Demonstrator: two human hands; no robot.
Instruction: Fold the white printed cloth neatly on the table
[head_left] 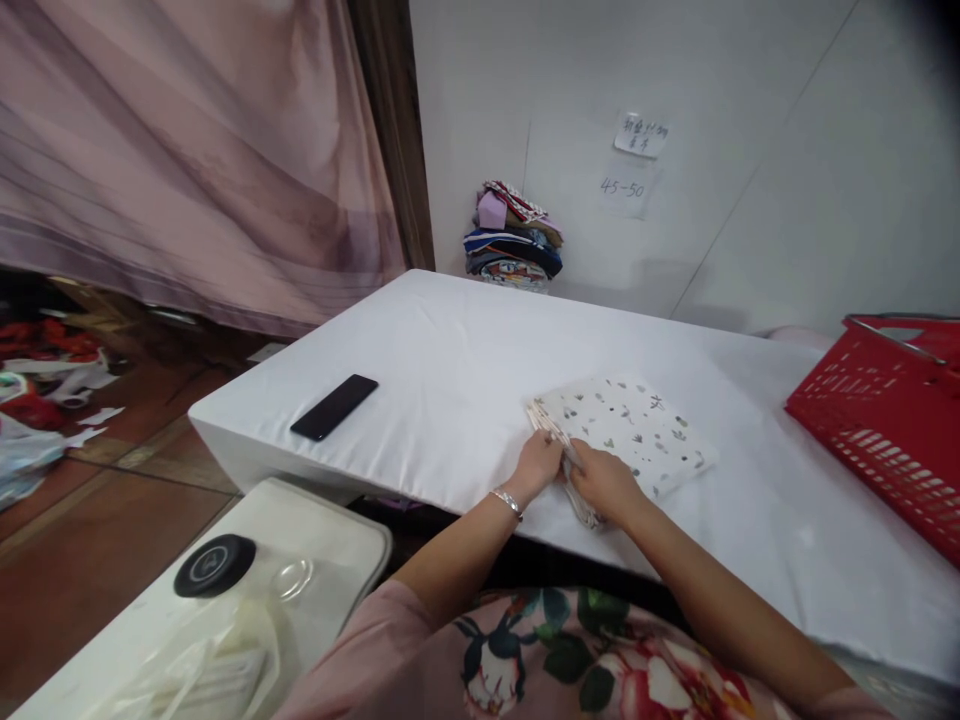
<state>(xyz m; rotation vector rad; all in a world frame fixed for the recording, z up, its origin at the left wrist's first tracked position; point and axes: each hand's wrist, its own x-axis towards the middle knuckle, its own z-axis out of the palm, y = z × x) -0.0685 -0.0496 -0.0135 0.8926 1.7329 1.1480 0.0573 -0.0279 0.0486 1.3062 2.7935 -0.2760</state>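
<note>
- Widest of all, the white-draped surface (465,370), and the printed cloth lies on it near the person's side, right of centre.
- Over to the right, the red basket (877,420), cut off by the edge of the view, its contents out of sight.
- Now the printed cloth (622,425) itself, pale with small plant-like motifs, spread flat at the far right, bunched in layers on the near left. It looks light, soft and limp, hardly fragile; the layers could well slide on one another, so the thick layered edge seems the place to take hold, pinching every ply together.
- And the hands, side by side at that edge: the left hand (538,462) grips the layers, and the right hand (604,485) closes on them just beside it.
- Smallest, and hardest to read, the fingertips: mostly buried among the plies, their exact pinch hidden. Whether this is one folded piece or several stacked, nobody can tell from here.
</note>
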